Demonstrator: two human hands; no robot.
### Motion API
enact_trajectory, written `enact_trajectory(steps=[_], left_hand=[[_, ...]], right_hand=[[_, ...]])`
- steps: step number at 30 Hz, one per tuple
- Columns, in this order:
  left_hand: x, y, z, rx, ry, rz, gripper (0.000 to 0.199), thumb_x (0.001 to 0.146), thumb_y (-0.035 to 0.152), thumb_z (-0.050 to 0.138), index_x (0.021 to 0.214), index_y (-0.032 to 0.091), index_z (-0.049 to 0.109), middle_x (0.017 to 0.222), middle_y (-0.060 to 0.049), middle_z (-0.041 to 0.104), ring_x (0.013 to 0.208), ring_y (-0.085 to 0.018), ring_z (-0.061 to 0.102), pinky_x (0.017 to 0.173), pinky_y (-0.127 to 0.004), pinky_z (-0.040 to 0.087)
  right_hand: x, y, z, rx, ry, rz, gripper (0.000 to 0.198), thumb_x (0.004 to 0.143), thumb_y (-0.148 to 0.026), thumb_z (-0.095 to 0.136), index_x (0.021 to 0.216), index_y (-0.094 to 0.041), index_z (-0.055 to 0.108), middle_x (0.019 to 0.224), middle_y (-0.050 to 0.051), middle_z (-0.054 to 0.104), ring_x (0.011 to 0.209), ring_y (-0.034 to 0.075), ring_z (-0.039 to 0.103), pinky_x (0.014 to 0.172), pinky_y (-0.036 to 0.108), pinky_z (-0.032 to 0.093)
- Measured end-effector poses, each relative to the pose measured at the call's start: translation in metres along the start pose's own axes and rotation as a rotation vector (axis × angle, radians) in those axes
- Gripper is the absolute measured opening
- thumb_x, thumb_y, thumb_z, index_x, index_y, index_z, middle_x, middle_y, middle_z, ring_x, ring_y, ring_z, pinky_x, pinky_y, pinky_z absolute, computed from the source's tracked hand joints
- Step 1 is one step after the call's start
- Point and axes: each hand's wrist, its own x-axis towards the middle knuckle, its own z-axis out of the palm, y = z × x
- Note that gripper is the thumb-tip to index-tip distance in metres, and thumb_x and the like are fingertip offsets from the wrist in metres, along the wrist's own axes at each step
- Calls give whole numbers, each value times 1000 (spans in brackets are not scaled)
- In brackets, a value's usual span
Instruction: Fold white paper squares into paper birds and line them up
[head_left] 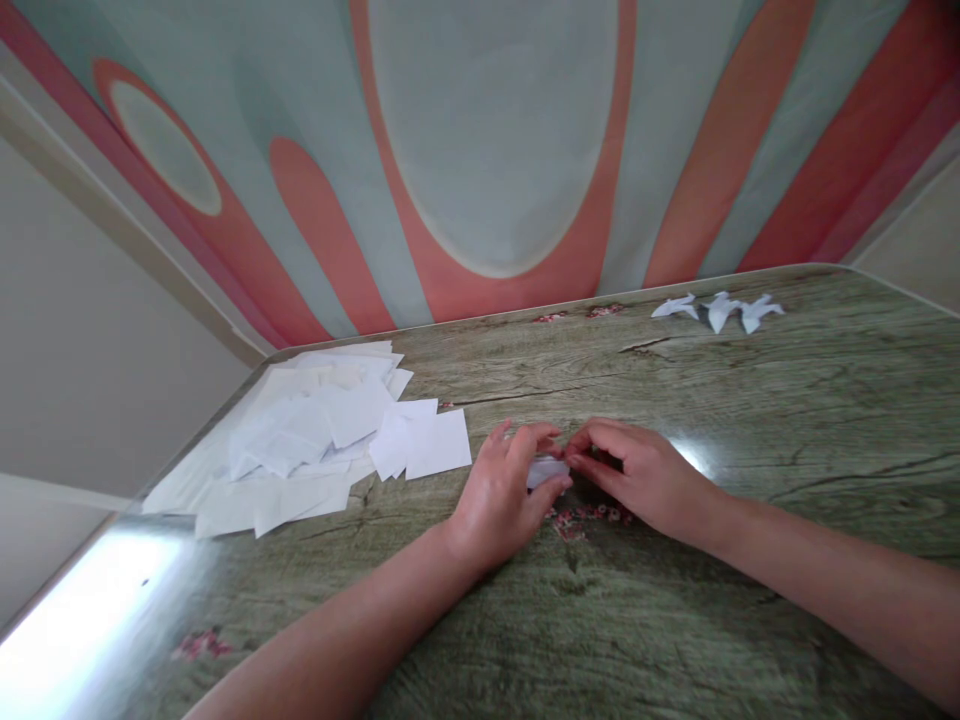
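A small folded piece of white paper [546, 471] is held just above or on the table, near the middle of the view. My left hand [504, 482] grips it from the left, with thumb and fingers curled round its edges. From the right, my right hand [637, 472] meets it with thumb and fingertips pinched together at its right end. The fingers cover part of the paper, so its full folded shape is hidden.
Loose white paper sheets [300, 425] lie heaped at the left, with square sheets [439, 445] at the heap's right edge. Three folded paper birds [721, 311] stand at the back right of the wood-patterned table [840, 420]. A patterned wall [495, 140] rises behind.
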Motion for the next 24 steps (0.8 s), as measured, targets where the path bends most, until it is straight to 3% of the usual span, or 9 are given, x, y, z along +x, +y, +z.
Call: enact_trajectory(steps=[4,9,14,17,24], left_hand=[[0,-7,-7,36,-84,-32,56,76,22,71,125,23,43,109,-5,66,105,-24,60,106,-52,32],[0,-13,-6,27,-114,-71,53,75,20,70,124,22,47,104,-5,66,103,-25,58,95,-44,43],[-2,-9,-1,12,-143,-50,51,75,16,69,121,22,50,105,-5,66,100,-24,59,92,-42,45],[-1,-6,-2,-11,-139,-60,50,74,14,70,120,22,52,104,-4,66,100,-23,60,92,-41,45],[4,-5,-7,-225,-99,-227,41,71,7,69,108,21,61,89,0,68,85,-17,65,81,-31,50]], right_hand=[[0,6,-3,-139,12,-137,11,93,-20,49,86,-20,58,83,5,62,81,19,58,72,32,46],[1,11,-5,-159,27,-149,11,93,-18,47,87,-20,57,86,5,60,83,19,56,73,33,47],[1,12,-5,-142,18,-247,12,90,-18,55,101,-20,60,99,7,64,96,21,57,83,38,48],[1,14,-5,-146,-6,-292,14,92,-15,51,96,-20,63,94,6,66,94,21,58,81,38,49],[3,16,-6,-105,42,-281,15,92,-15,51,90,-20,65,92,6,68,93,21,59,80,38,51]])
